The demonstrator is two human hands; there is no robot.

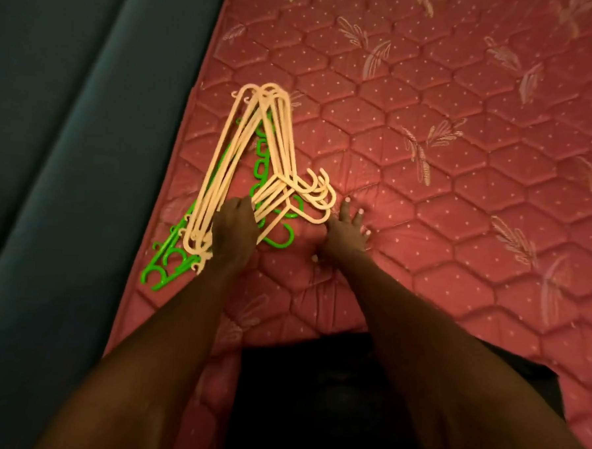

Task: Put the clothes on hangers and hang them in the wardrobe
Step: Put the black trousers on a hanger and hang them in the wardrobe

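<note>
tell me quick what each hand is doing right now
Left hand: fingers curled onto the cream hangers, gripping them.
Right hand: open, fingers spread on the mattress, beside the hanger hooks, holding nothing.

Under my hands the mattress (428, 162) is rose-red, quilted in hexagons with small pale dots and cream feather-like sprigs, the stacked hangers (243, 159) on it are cream, the hangers beneath them (163, 269) bright green, and the floor (52, 143) dark blue-grey.
</note>
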